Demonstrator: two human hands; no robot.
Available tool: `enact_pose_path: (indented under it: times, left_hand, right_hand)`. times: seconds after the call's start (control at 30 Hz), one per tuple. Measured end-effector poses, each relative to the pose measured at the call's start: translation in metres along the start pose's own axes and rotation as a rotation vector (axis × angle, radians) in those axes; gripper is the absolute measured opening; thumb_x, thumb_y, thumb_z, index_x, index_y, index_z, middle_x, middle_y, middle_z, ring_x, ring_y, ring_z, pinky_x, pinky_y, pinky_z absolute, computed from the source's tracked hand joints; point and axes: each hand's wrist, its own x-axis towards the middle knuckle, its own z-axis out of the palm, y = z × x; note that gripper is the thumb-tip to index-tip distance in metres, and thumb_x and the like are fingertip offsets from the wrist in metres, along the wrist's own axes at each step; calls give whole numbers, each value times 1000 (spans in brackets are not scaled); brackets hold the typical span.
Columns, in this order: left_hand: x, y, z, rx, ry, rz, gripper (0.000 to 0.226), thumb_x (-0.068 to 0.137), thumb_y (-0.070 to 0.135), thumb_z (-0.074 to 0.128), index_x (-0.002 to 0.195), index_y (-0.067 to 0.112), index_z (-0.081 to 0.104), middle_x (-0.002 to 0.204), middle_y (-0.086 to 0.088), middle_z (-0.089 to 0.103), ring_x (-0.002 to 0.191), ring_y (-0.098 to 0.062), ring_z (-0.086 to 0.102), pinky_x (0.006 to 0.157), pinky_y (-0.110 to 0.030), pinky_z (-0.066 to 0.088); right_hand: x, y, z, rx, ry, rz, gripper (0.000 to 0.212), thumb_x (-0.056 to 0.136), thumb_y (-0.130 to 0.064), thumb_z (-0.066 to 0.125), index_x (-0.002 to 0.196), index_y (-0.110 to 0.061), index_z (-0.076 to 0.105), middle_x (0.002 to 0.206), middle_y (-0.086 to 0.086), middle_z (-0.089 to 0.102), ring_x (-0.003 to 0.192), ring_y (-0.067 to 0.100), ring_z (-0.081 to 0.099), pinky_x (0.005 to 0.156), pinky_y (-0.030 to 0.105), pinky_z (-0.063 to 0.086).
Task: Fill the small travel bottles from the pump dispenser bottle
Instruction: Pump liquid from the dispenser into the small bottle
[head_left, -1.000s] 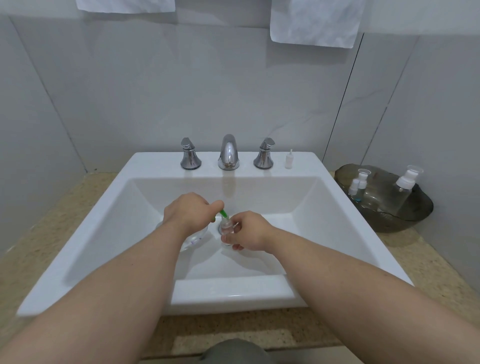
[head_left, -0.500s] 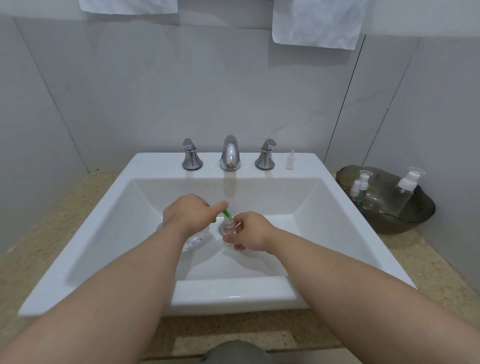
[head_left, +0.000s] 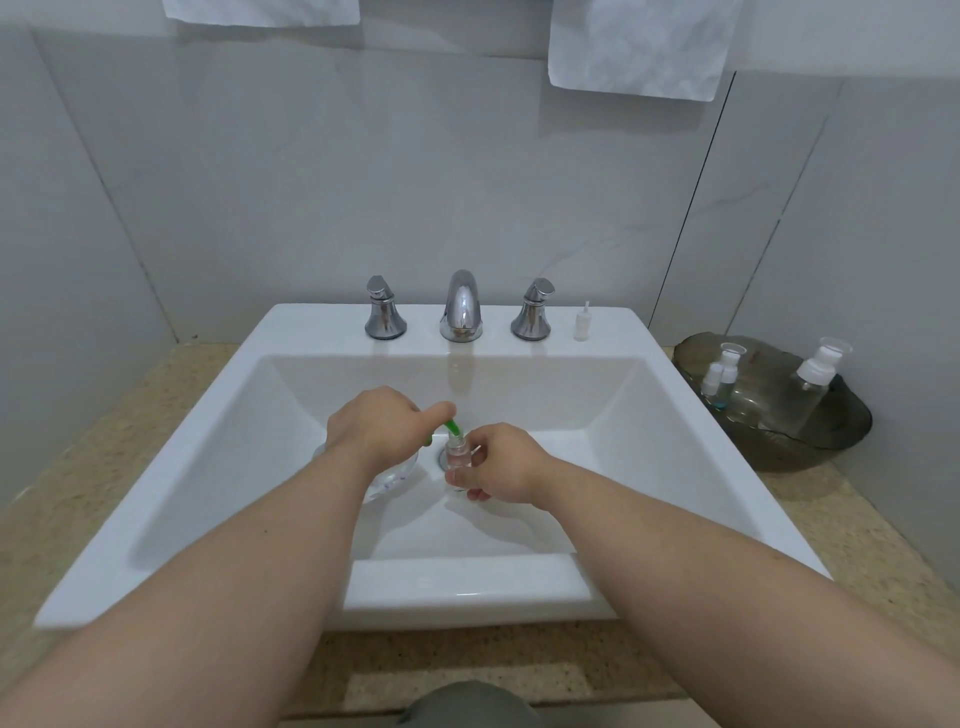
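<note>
Speckled beige stone tabletop (head_left: 104, 467) carries a white square ceramic sink (head_left: 208, 467). Over the basin the left hand (head_left: 376, 423) reaches in, forearm angled rightward. Its fingers curl down around a clear round dispenser bottle (head_left: 395, 475) whose green spout (head_left: 451, 427) points into the mouth of a small clear travel bottle (head_left: 457, 454). The right hand (head_left: 501, 462) pinches that bottle upright above the drain. Far right, a smoky dark bowl (head_left: 779, 447) holds more clear bottles (head_left: 810, 395).
</note>
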Motion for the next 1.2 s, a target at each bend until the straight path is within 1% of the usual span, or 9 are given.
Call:
enact_pose_path:
  times: [0.07, 0.17, 0.43, 0.57, 0.77, 0.87, 0.93, 1.0, 1.2]
  left_hand:
    - [0, -1, 0, -10, -1, -1, 56, 85, 68, 54, 61, 21, 73, 71, 6, 71, 75, -18, 64, 66, -30, 43]
    - [-1, -2, 0, -23, 2, 2, 56, 85, 68, 54, 63, 21, 74, 71, 7, 72, 75, -17, 65, 65, -30, 43]
    - [0, 1, 0, -16, 0, -8, 52, 86, 61, 55, 63, 19, 75, 62, 7, 66, 70, -18, 62, 62, -29, 40]
    - [2, 1, 0, -11, -13, 2, 47, 85, 55, 55, 63, 19, 76, 69, 4, 73, 71, -21, 64, 63, -29, 44]
    - [3, 0, 1, -6, -20, 18, 46, 85, 52, 55, 67, 15, 76, 76, 1, 76, 75, -23, 67, 70, -31, 51]
    - [2, 1, 1, -9, -13, 19, 47, 85, 51, 56, 57, 16, 68, 76, 1, 76, 70, -22, 62, 68, -31, 48]
    - [0, 0, 1, -8, 1, 17, 49, 85, 53, 56, 53, 16, 64, 73, 0, 74, 68, -22, 59, 64, -30, 45]
    - [-2, -1, 0, -10, 11, 15, 52, 86, 58, 56, 58, 16, 69, 67, 2, 69, 69, -21, 60, 62, -29, 41]
    - [-3, -3, 0, -20, 2, 27, 61, 90, 74, 50, 62, 23, 70, 72, 9, 69, 76, -15, 62, 69, -31, 43]
  right_hand:
    - [0, 1, 1, 0, 0, -1, 20, 91, -20, 77, 105, -14, 66, 82, -5, 59, 68, 18, 69, 80, 33, 61]
    - [0, 0, 1, -3, 1, -2, 20, 91, -20, 77, 106, -14, 66, 82, -5, 60, 68, 18, 70, 78, 32, 61]
    - [0, -1, 1, -9, -1, -5, 21, 91, -20, 77, 108, -12, 66, 84, -4, 62, 71, 20, 71, 80, 33, 61]
    - [1, 0, 3, -29, -16, 7, 27, 91, -21, 78, 112, -8, 67, 86, 1, 66, 74, 22, 72, 88, 40, 61]
    - [2, 0, 3, -42, -24, 16, 30, 91, -21, 78, 114, -6, 67, 83, 2, 64, 78, 24, 73, 88, 40, 61]
    - [2, 1, 3, -51, -23, 16, 29, 90, -22, 78, 113, -7, 67, 80, 0, 63, 75, 22, 72, 88, 42, 61]
    - [2, 0, 3, -43, -22, 11, 28, 90, -21, 78, 112, -7, 67, 80, 0, 64, 74, 22, 72, 89, 42, 61]
    - [2, -1, 2, -30, -16, 9, 27, 91, -20, 78, 112, -7, 67, 81, -1, 64, 75, 24, 73, 87, 39, 62]
    - [2, -1, 1, -17, 4, 6, 25, 92, -18, 77, 111, -8, 66, 81, -2, 63, 71, 20, 71, 86, 39, 62]
